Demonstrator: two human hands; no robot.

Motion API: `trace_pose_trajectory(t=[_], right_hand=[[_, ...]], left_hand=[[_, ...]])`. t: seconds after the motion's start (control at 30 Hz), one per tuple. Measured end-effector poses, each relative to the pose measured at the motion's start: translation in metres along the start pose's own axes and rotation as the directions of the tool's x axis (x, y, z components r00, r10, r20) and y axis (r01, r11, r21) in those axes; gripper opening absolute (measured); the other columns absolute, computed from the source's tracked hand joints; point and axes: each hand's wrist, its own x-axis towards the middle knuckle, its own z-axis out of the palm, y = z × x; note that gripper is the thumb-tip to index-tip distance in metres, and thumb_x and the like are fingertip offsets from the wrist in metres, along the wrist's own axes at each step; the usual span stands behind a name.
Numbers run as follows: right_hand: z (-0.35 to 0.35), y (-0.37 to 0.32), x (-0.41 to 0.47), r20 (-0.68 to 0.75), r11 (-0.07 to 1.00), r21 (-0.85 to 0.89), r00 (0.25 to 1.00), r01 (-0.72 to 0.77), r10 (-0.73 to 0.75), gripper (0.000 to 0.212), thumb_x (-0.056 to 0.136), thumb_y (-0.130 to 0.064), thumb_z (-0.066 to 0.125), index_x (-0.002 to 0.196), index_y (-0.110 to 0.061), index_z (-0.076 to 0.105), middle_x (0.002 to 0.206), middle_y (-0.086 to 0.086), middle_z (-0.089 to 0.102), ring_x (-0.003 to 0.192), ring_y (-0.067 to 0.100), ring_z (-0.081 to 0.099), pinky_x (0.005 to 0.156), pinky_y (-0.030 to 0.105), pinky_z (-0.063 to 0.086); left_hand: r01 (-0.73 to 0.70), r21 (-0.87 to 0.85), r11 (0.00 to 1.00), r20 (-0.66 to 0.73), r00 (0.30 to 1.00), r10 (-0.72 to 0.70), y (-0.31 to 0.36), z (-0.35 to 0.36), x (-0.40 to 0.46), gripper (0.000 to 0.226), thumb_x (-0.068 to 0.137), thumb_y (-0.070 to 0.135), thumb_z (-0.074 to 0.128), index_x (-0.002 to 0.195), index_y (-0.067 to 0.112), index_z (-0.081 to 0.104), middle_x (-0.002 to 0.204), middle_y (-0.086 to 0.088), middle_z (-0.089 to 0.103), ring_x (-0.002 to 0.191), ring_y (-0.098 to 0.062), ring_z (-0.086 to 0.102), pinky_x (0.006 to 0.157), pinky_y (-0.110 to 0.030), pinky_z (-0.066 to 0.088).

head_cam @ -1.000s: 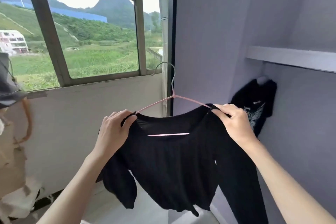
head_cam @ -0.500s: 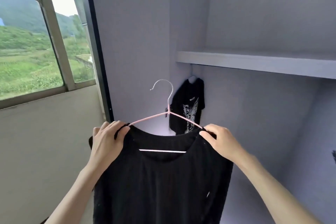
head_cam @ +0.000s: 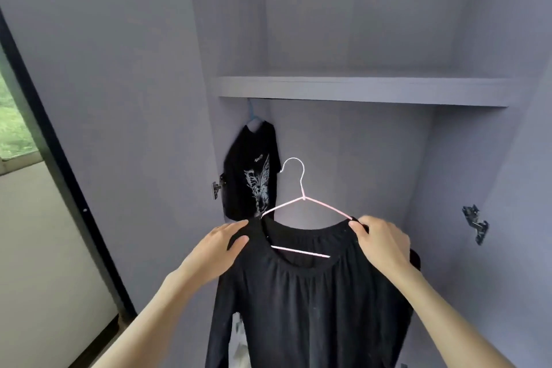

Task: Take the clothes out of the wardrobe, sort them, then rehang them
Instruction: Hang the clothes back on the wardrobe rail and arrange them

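Observation:
A black long-sleeved top (head_cam: 313, 308) hangs on a pink wire hanger (head_cam: 301, 197), held up in front of the open grey wardrobe (head_cam: 343, 143). My left hand (head_cam: 216, 248) grips the top's left shoulder, fingers wrapped over the fabric. At the right shoulder, my right hand (head_cam: 382, 243) pinches fabric and hanger end together. The hanger's hook points up, free of any rail. Inside at the back left, a black T-shirt (head_cam: 254, 173) with a white butterfly print hangs on a blue hanger (head_cam: 252, 115) below the shelf.
A grey shelf (head_cam: 358, 89) crosses the wardrobe above the hanging space. The open door (head_cam: 104, 128) stands at the left with a hinge (head_cam: 217, 187); another hinge (head_cam: 476, 222) sits on the right wall. A window strip (head_cam: 12, 128) shows at far left.
The view has turned from the window to face the wardrobe. Both hands have carried the black top on its hanger rightward and up toward the hanging space.

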Motion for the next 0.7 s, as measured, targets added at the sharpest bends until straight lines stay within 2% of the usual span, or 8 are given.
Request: trace_pose_trajectory(t=[0.07,0.13,0.2,0.27,0.37,0.47,0.57,0.7], right_hand=[[0.007,0.007,0.016,0.042,0.995,0.006,0.994,-0.104,0.104,0.033,0.098,-0.041,0.037,0.082,-0.019,0.055,0.075,-0.004,0.057,0.072,0.022,0.050,0.063,0.027,0.033],[0.018,0.012,0.040,0.134,0.976,0.068,0.971,-0.207,0.197,0.035,0.098,-0.040,0.036,0.073,-0.018,0.046,0.070,-0.005,0.052,0.070,0.021,0.049,0.063,0.027,0.034],[0.030,0.014,0.068,0.260,0.920,0.235,0.933,-0.313,0.250,0.037,0.098,-0.034,0.040,0.066,-0.016,0.037,0.064,-0.003,0.044,0.063,0.018,0.043,0.059,0.028,0.031],[0.043,0.012,0.101,0.334,0.833,0.421,0.915,-0.358,0.224,0.037,0.097,-0.022,0.042,0.064,-0.014,0.029,0.061,-0.002,0.034,0.056,0.014,0.031,0.053,0.027,0.024],[0.057,0.001,0.151,0.355,0.824,0.474,0.924,-0.311,0.144,0.027,0.096,-0.008,0.039,0.071,-0.011,0.030,0.065,0.000,0.029,0.056,0.012,0.025,0.050,0.024,0.020],[0.071,-0.012,0.198,0.332,0.810,0.519,0.938,-0.273,0.103,0.026,0.098,-0.009,0.037,0.072,-0.011,0.033,0.067,-0.001,0.032,0.056,0.012,0.027,0.049,0.022,0.023],[0.081,-0.029,0.243,0.293,0.742,0.622,0.953,-0.251,0.077,0.015,0.099,-0.010,0.038,0.085,-0.006,0.045,0.070,0.000,0.039,0.058,0.010,0.034,0.054,0.022,0.030],[0.093,-0.055,0.291,0.224,0.674,0.707,0.972,-0.211,0.070,0.014,0.098,-0.008,0.038,0.087,-0.006,0.045,0.071,0.000,0.043,0.059,0.011,0.038,0.055,0.023,0.033]], left_hand=[[-0.050,-0.010,0.999,-0.014,0.999,0.050,0.007,0.005,0.024,0.044,0.100,0.032,0.036,0.143,0.026,0.033,0.147,0.006,0.036,0.136,-0.012,0.030,0.107,-0.023,0.024],[-0.094,0.005,0.996,-0.044,0.995,0.094,0.010,0.009,0.052,0.044,0.100,0.032,0.036,0.143,0.027,0.032,0.150,0.006,0.030,0.140,-0.012,0.020,0.110,-0.025,0.020],[-0.151,0.046,0.987,-0.105,0.982,0.155,0.011,0.011,0.083,0.044,0.099,0.031,0.037,0.143,0.027,0.033,0.152,0.006,0.026,0.142,-0.011,0.012,0.113,-0.025,0.016],[-0.206,0.068,0.976,-0.198,0.956,0.215,0.015,0.009,0.117,0.045,0.099,0.029,0.039,0.143,0.024,0.034,0.152,0.005,0.025,0.143,-0.011,0.010,0.111,-0.020,0.007],[-0.228,0.077,0.971,-0.337,0.910,0.241,0.024,-0.007,0.174,0.046,0.098,0.025,0.041,0.143,0.020,0.033,0.153,0.000,0.023,0.143,-0.015,0.010,0.115,-0.026,0.008],[-0.254,0.161,0.954,-0.422,0.856,0.299,0.034,-0.029,0.231,0.048,0.098,0.023,0.042,0.144,0.014,0.031,0.153,-0.010,0.023,0.142,-0.026,0.015,0.114,-0.034,0.012],[-0.253,0.235,0.939,-0.468,0.817,0.337,0.043,-0.049,0.279,0.052,0.098,0.022,0.042,0.146,0.012,0.025,0.154,-0.015,0.017,0.142,-0.032,0.011,0.114,-0.040,0.012],[-0.207,0.329,0.921,-0.484,0.801,0.353,0.045,-0.067,0.323,0.057,0.100,0.026,0.038,0.148,0.019,0.009,0.156,-0.011,0.003,0.144,-0.030,-0.001,0.116,-0.046,0.005]])
